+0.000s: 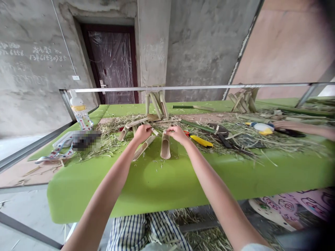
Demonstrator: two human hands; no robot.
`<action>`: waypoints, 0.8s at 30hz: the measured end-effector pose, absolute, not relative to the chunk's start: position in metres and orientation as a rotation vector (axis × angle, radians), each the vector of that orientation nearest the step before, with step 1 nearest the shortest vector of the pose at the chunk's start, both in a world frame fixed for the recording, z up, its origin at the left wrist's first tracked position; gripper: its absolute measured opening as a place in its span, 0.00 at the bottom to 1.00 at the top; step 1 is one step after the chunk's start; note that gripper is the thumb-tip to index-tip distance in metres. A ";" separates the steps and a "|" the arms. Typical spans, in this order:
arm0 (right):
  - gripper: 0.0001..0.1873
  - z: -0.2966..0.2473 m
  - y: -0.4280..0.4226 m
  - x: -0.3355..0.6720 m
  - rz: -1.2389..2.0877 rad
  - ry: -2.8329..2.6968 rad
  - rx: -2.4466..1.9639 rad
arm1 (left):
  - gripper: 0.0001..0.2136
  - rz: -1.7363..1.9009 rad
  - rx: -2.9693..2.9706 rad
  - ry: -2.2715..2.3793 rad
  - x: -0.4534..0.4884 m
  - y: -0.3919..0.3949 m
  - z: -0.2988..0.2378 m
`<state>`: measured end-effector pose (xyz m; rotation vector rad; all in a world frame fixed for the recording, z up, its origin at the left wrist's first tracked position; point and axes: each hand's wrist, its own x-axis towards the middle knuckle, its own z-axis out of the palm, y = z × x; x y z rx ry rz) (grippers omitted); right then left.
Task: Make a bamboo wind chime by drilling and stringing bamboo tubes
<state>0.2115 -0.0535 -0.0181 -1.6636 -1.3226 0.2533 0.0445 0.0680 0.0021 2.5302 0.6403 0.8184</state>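
My left hand point(143, 133) is closed in a pinch, with a small pale bamboo strip point(155, 132) at its fingertips. Below it, a split bamboo piece point(143, 148) lies slanted on the green tabletop. The fingers of my right hand point(176, 133) are pinched together over the far end of a hollow bamboo piece point(165, 148), whose cut opening faces me. Whether they grip this piece or something smaller is hidden. More cut bamboo point(123, 134) rests just left of my left hand.
Bamboo shavings point(112, 127) spread over the green table point(167, 188). A yellow-handled tool point(201, 141) and dark blades point(225, 141) lie at right. Bamboo bundles point(157, 104) stand behind. A bottle point(81, 113) is at left. Another person's hand point(285, 126) reaches in from the right.
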 end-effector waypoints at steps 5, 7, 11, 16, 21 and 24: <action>0.14 -0.016 -0.054 0.209 0.293 -1.337 -1.653 | 0.10 0.833 2.671 0.625 0.045 0.064 0.002; 0.15 -0.015 -0.055 0.208 0.309 -1.349 -1.634 | 0.10 0.858 2.716 0.654 0.046 0.064 0.002; 0.16 -0.015 -0.059 0.209 0.314 -1.357 -1.583 | 0.11 0.941 2.721 0.806 0.041 0.069 0.006; 0.19 -0.020 -0.058 0.212 0.206 -1.338 -1.655 | 0.12 1.101 2.527 1.150 0.026 0.080 0.017; 0.21 -0.020 -0.061 0.224 -0.140 -1.284 -1.913 | 0.22 1.023 2.297 1.398 0.013 0.088 0.022; 0.23 -0.028 -0.079 0.254 -0.413 -0.857 -2.282 | 0.23 0.936 2.316 1.400 0.011 0.087 0.022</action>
